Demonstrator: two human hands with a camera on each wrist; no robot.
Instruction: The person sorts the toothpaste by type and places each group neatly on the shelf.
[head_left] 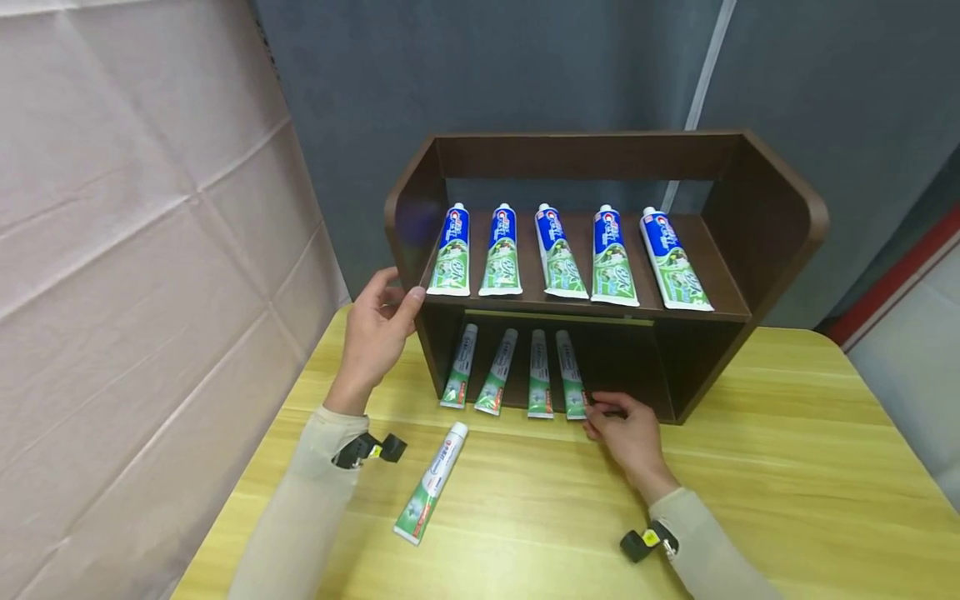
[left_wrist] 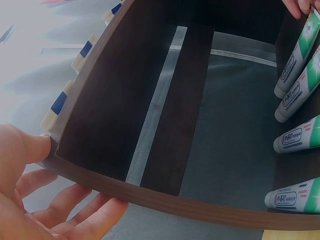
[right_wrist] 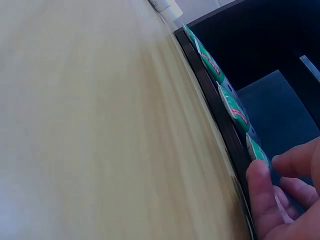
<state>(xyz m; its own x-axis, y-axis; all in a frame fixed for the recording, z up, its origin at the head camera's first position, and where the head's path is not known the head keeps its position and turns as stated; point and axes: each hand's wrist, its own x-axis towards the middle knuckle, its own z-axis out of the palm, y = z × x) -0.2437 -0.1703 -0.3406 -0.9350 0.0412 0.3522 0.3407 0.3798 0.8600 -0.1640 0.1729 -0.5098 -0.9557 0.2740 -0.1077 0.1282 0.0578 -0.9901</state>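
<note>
My left hand (head_left: 372,340) grips the left side panel of a dark brown two-tier shelf (head_left: 776,217), thumb at the front edge beside the upper board. In the left wrist view the fingers (left_wrist: 102,215) lie along the panel's outer face. On the lower tier, several green-and-white toothpaste tubes lie in a row, caps to the back. My right hand (head_left: 628,437) pinches the bottom end of the rightmost one, a toothpaste tube (head_left: 572,375), at the shelf's front edge. Another green-and-white tube (head_left: 431,486) lies slanted on the table in front of the shelf.
Several blue-and-green toothpaste tubes (head_left: 501,250) lie side by side on the upper tier, the rightmost one slanted. The shelf stands on a yellow wood-grain table (head_left: 787,467). Dark grey curtain (head_left: 540,67) hangs behind it, and pale cloth (head_left: 150,250) covers the left side.
</note>
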